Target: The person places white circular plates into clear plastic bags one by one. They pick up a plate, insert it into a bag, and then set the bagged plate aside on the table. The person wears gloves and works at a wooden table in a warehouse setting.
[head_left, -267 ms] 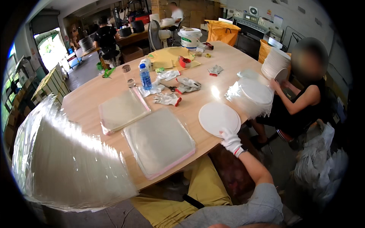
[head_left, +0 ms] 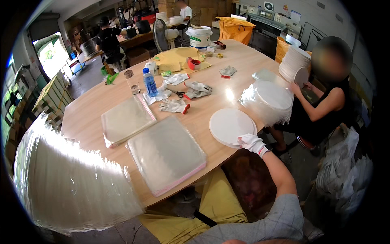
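Observation:
My right hand (head_left: 252,144), in a white glove with red trim, is at the near right edge of a short stack of white round discs (head_left: 230,126). Its fingers are closed on that edge, though what the thumb does beneath is hidden. The discs lie at the table's front edge. To their left is a pile of clear plastic bags (head_left: 167,153) with a pink strip along the near side. A second pile of clear bags (head_left: 128,118) lies behind it. My left hand is out of view.
A large fan of clear plastic bags (head_left: 73,183) covers the left table corner. At right, a co-worker (head_left: 325,95) handles white discs beside a bagged stack (head_left: 271,99). Behind are loose gloves (head_left: 197,89), a water bottle (head_left: 149,83), a red tape dispenser (head_left: 194,64) and a white bucket (head_left: 199,37).
The view has shifted slightly. My right hand has moved a little rightward along the disc stack's near edge, its fingers now gathered at the rim.

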Motion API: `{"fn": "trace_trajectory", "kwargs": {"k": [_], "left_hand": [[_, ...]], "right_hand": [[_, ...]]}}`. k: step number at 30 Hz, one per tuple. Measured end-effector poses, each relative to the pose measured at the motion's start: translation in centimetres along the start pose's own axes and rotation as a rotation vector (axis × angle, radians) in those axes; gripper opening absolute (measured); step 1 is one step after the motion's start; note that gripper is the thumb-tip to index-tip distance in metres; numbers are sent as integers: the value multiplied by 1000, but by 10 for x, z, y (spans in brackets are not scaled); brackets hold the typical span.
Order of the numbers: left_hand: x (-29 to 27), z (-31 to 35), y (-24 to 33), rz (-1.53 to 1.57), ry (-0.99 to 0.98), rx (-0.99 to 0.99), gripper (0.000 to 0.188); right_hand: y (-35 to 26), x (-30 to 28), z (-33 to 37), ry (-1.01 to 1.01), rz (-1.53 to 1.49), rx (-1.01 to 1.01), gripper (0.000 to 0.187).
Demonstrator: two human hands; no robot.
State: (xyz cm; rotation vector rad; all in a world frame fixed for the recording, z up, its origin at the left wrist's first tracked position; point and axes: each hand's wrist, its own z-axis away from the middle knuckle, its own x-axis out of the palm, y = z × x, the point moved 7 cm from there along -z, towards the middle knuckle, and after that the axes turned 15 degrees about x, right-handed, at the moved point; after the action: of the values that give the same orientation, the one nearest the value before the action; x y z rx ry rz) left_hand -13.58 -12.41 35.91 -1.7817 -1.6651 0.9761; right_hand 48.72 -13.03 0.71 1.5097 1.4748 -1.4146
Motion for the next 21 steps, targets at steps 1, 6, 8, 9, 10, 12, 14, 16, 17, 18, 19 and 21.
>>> {"fn": "trace_trajectory", "kwargs": {"k": [1,6,8,9,10,12,14,16,17,18,19,21], "left_hand": [[1,-6,29,341,60,-1,20],[62,-12,234,1916,-110,-235,13],[104,9,367,2600,-523,-873,21],[112,-5,404,2710,-725,-992,31],[117,-12,448,2927,-821,-1249,37],[121,-37,508,3296,-891,-1791,38],[137,-37,533,3054,-990,-1793,37],[148,-33,538,2923,-920,-1607,36],[152,-23,534,2873,-797,-1454,37],[155,-23,527,2827,-696,-1282,37],[155,-26,517,2824,-687,-1262,37],[152,-21,475,2794,-671,-1246,38]], "right_hand": [[-4,4,-10,-65,-19,5,28],[-34,-23,-33,-109,-46,36,18],[-55,-35,-26,-23,1,22,14],[-80,-48,-16,-22,-32,10,12],[-108,-67,0,43,-42,-25,12],[-145,-81,36,41,88,-67,10],[-170,-67,58,-10,-42,-185,5],[-174,-51,72,-216,-179,-267,12],[-180,-51,72,-266,-279,-407,19],[-151,-47,66,-113,-441,-162,24],[-108,-32,71,47,-599,92,30],[-69,-34,73,339,-502,385,50]]}}
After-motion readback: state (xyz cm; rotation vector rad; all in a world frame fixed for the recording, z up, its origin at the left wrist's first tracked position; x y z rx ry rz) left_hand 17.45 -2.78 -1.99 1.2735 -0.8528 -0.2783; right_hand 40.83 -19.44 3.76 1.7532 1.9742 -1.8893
